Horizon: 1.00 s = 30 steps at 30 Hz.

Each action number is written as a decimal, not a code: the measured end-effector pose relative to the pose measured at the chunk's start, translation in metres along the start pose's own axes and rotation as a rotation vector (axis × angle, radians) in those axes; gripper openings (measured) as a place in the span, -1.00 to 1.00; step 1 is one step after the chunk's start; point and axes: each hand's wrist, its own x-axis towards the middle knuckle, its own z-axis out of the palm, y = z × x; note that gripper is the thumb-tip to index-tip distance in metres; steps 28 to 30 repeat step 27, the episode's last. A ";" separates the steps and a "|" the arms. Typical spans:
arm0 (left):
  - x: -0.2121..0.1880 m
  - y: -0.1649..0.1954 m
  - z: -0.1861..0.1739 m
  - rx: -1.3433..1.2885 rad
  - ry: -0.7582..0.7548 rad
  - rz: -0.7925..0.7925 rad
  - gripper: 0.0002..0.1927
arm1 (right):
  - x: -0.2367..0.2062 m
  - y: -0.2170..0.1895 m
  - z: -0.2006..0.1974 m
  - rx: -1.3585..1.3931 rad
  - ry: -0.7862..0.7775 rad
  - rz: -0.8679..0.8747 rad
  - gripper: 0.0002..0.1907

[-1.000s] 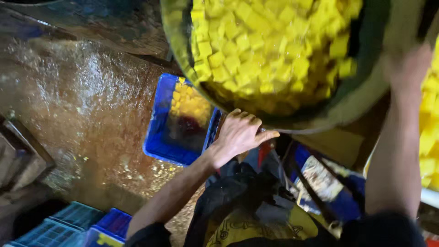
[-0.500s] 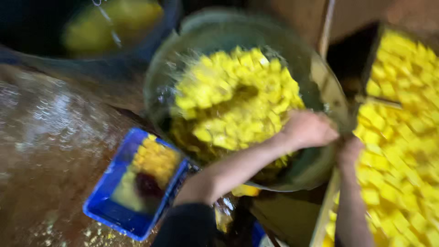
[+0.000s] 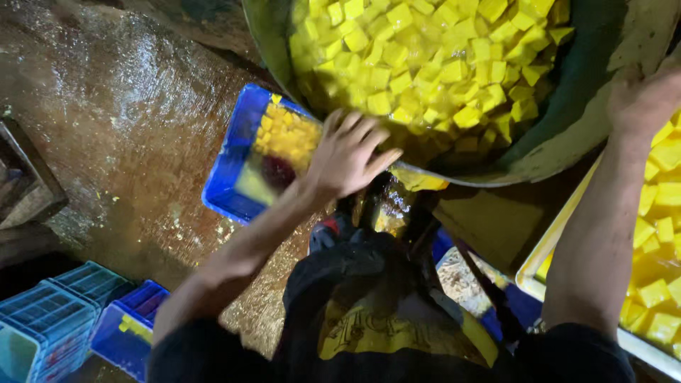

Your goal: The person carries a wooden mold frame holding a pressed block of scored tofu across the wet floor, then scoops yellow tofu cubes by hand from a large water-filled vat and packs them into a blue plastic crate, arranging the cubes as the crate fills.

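Observation:
A big round green basin [image 3: 567, 135] full of yellow cubes [image 3: 425, 64] tilts toward me at the top. My left hand [image 3: 349, 152] has its fingers spread against the basin's lower rim, beside the cubes. My right hand [image 3: 645, 96] grips the rim on the right side. Below the rim on the left stands a blue crate [image 3: 237, 167] with some yellow cubes and dark liquid in it.
The brown floor [image 3: 128, 142] is wet and shiny. A tray of yellow cubes [image 3: 660, 234] lies at the right edge. Blue crates [image 3: 64, 319] stand at the bottom left. A dark frame [image 3: 25, 184] sits at the left edge. My dark clothing fills the bottom middle.
The view has swung, so the basin now sits higher in the frame. My left hand has come off the top of the cubes and down to the lower rim. My right hand stays on the rim.

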 end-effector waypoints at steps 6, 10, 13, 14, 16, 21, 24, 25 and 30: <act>0.078 -0.002 0.030 0.150 0.480 -0.060 -0.85 | 0.015 0.034 -0.003 0.043 0.074 -0.148 -0.40; 0.204 -0.044 0.051 0.207 0.497 -0.208 -0.75 | 0.040 0.042 -0.015 0.139 -0.011 -0.028 -0.51; 0.176 -0.033 0.066 0.275 0.607 -0.151 -0.68 | 0.057 0.045 -0.010 0.067 -0.051 0.046 -0.64; 0.130 -0.018 0.065 0.205 0.552 -0.094 -0.68 | 0.049 0.045 -0.003 0.041 -0.080 0.082 -0.68; 0.075 0.014 0.046 0.108 0.560 -0.069 -0.72 | 0.033 0.044 0.006 0.018 -0.111 0.130 -0.76; 0.178 -0.028 0.067 0.091 0.458 -0.148 -0.69 | 0.062 0.043 0.000 0.070 -0.057 0.002 -0.82; 0.223 -0.013 0.064 0.164 0.501 -0.169 -0.74 | 0.068 0.056 -0.037 0.154 -0.013 -0.274 -0.81; 0.193 -0.010 0.065 0.157 0.511 -0.174 -0.69 | 0.065 0.046 -0.026 0.123 -0.046 -0.198 -0.84; 0.144 0.007 0.049 0.087 0.494 -0.158 -0.61 | 0.067 0.024 -0.028 0.095 -0.077 -0.134 -0.85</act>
